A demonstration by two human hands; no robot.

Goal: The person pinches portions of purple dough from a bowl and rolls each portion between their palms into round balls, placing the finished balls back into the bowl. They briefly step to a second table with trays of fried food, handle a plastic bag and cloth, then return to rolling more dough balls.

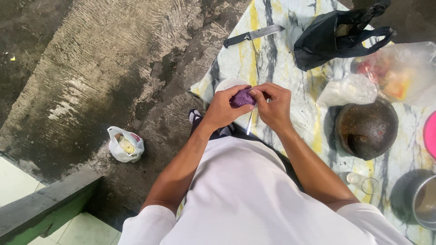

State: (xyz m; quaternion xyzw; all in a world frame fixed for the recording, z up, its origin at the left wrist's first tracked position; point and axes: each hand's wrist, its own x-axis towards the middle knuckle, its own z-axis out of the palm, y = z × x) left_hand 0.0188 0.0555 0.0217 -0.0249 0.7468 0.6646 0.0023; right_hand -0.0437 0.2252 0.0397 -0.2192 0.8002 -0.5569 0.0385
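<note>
While our left hand cups the purple onion from its left, our right hand pinches a small knife against its right side, blade pointing down toward us.

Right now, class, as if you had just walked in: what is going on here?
A person in a white shirt holds a small purple vegetable, likely a red onion, in the left hand, while the right hand works at it with a small knife, blade pointing down. Both hands hover over a white bowl on a marbled mat. A larger black-handled knife, plastic bags and a stone mortar lie nearby.
</note>
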